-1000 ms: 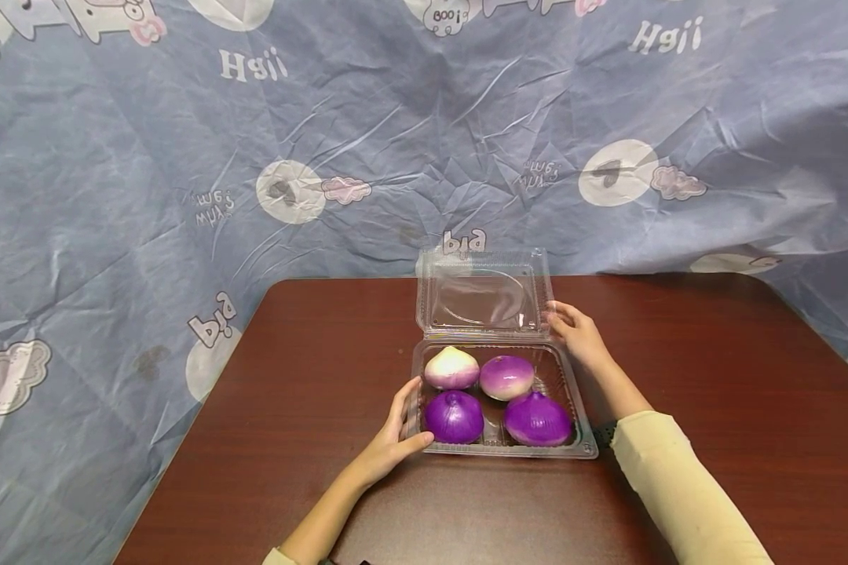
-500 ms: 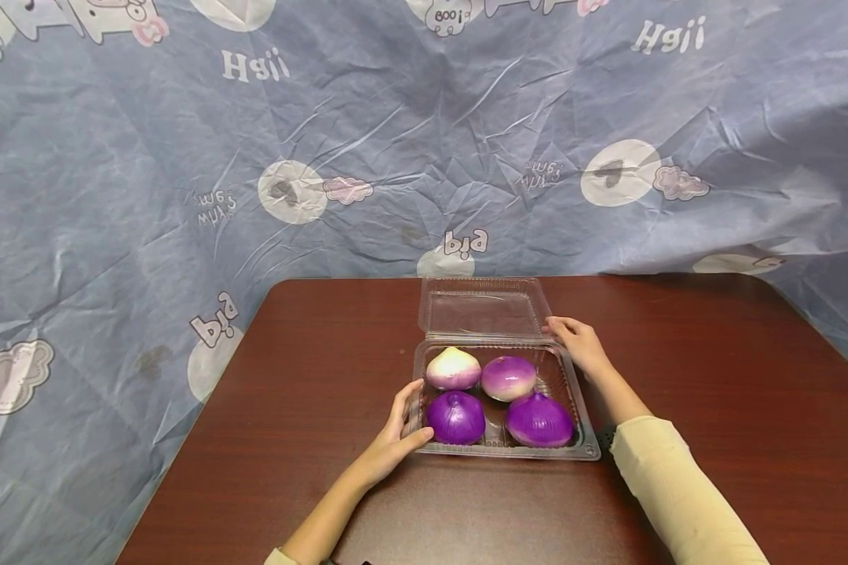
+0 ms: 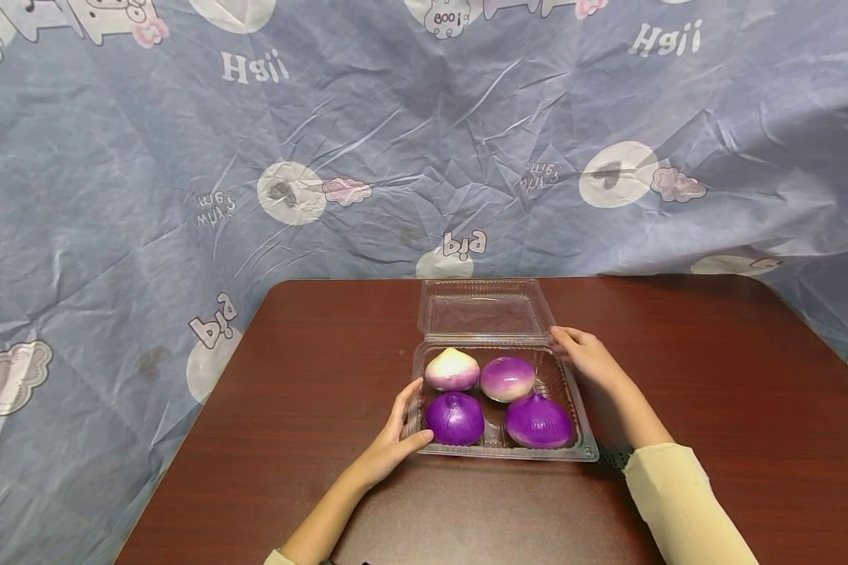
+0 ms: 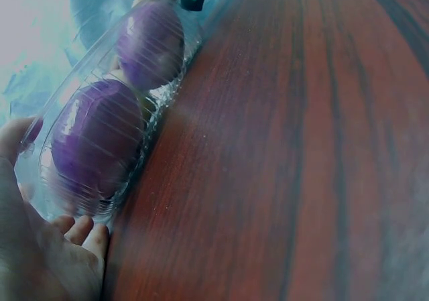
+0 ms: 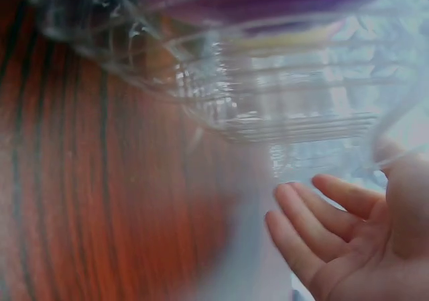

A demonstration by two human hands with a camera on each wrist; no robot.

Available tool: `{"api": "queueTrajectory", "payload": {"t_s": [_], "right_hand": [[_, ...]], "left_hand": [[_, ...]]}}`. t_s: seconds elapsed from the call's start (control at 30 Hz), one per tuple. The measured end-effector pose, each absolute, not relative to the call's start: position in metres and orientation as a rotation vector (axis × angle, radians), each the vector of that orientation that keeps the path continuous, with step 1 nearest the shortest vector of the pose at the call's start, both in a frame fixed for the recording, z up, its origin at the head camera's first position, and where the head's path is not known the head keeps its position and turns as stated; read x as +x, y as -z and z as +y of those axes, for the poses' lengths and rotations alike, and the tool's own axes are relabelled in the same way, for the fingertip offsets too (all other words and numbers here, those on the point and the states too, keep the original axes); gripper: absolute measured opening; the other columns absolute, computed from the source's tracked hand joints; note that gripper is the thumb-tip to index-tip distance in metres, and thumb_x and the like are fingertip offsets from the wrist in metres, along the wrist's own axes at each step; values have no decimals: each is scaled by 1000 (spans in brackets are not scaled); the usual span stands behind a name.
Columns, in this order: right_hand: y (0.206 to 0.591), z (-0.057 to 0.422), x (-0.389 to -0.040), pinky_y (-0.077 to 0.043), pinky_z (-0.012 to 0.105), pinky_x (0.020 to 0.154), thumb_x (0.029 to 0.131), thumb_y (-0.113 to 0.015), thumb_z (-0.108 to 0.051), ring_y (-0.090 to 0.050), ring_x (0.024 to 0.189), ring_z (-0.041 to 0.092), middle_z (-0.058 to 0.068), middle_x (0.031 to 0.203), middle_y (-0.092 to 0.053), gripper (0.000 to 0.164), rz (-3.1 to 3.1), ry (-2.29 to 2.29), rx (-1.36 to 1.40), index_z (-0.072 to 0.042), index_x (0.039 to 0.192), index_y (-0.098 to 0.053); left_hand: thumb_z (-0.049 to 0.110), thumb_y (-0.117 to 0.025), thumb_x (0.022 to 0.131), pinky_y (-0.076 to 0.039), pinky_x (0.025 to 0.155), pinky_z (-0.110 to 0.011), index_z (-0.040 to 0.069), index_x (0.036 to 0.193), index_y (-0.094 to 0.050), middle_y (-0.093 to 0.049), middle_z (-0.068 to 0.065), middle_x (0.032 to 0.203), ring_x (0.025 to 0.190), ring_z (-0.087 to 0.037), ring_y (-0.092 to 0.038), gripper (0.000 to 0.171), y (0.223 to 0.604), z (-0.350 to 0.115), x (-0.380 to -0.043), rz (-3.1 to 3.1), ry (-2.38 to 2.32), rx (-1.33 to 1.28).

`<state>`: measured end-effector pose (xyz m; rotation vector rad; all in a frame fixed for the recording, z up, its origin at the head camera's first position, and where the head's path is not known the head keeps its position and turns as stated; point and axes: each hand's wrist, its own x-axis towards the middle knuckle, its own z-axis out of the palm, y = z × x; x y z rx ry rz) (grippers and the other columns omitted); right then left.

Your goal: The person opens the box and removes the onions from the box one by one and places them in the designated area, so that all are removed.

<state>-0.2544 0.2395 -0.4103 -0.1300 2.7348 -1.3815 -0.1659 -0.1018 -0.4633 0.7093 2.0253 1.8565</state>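
A clear plastic clamshell container (image 3: 495, 453) stands on the table, its lid (image 3: 482, 315) folded back away from the person. Inside, the front row has a purple onion (image 3: 455, 419) at left and another purple onion (image 3: 538, 421) at right. Behind them are a pale onion (image 3: 452, 369) and a purple-and-white onion (image 3: 507, 379). My left hand (image 3: 389, 450) holds the container's left side, thumb over the rim (image 4: 30, 133) and fingertips low against the outer wall. My right hand (image 3: 588, 357) is at the back right corner by the hinge; its fingers are loosely extended, thumb at the rim.
The brown wooden table (image 3: 311, 377) extends on both sides of the container. Behind it hangs a wrinkled blue-grey printed cloth (image 3: 367, 157). A dark band shows at the right wrist.
The lid has tipped back from nearly upright to lying low behind the container. My right hand has come down and slightly nearer along the right side. My left hand stays in place.
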Motion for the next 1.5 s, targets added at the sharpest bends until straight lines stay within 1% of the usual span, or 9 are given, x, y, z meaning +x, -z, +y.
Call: {"api": "queueTrajectory", "payload": {"t_s": [0.13,0.27,0.33,0.47,0.67,0.87,1.03,1.3,1.5], "right_hand": [[402,243,-244,-40,52,94,97,-31,-43,-49,115,43,30,124,-51,62,2846,1185,-106,7,133,-38],[393,244,-233,-29,59,100,96,-32,-46,-33,126,47,29,135,-39,62,2936,1098,-69,2,135,-37],[388,243,-226,-28,60,100,96,-33,-46,-31,126,48,29,136,-37,61,2975,1115,-51,-1,136,-37],[380,238,-213,-28,61,99,95,-36,-46,-33,126,47,28,137,-37,59,3061,1186,-54,-6,139,-35],[374,223,-193,-31,61,96,94,-43,-42,-36,126,44,22,138,-41,54,3173,1266,-176,-12,138,-38],[378,207,-173,-35,59,92,90,-55,-35,-41,124,36,14,133,-47,46,3274,1144,-387,-13,129,-47],[389,197,-161,-39,55,90,83,-64,-34,-48,118,33,10,131,-50,45,3340,933,-555,-14,122,-53],[402,194,-149,-28,50,100,76,-68,-41,-53,112,24,5,119,-59,41,3402,681,-705,-16,108,-62],[408,193,-145,-24,50,103,75,-67,-45,-56,108,22,2,113,-61,42,3402,597,-666,-19,107,-60]], "left_hand": [[20,-51,90,-13,112,-51,26,144,-2,4,-14,152,140,-34,-4,72,464,-102,-166,2018,-1849,715],[21,-51,90,-13,112,-52,23,144,-2,4,-15,152,140,-35,-3,73,464,-102,-167,2011,-1848,723],[22,-52,90,-14,112,-52,23,144,-2,4,-15,152,140,-35,-3,73,464,-102,-167,2011,-1844,722],[23,-53,89,-14,112,-52,23,144,-2,3,-15,152,140,-35,-4,74,464,-102,-167,2022,-1841,720],[24,-54,89,-15,111,-52,23,144,-3,1,-15,152,140,-35,-6,75,464,-102,-167,2033,-1845,722],[24,-55,88,-16,111,-53,24,144,-4,-1,-14,152,139,-35,-8,75,464,-102,-167,2032,-1855,723],[24,-55,89,-16,111,-52,24,144,-5,-2,-14,152,139,-34,-9,75,464,-102,-167,2036,-1858,725],[24,-55,89,-15,111,-53,24,144,-4,0,-14,152,139,-35,-7,75,463,-102,-167,2037,-1842,734],[24,-55,89,-14,111,-54,23,144,-4,1,-15,152,140,-35,-6,75,463,-102,-166,2042,-1838,736]]}}
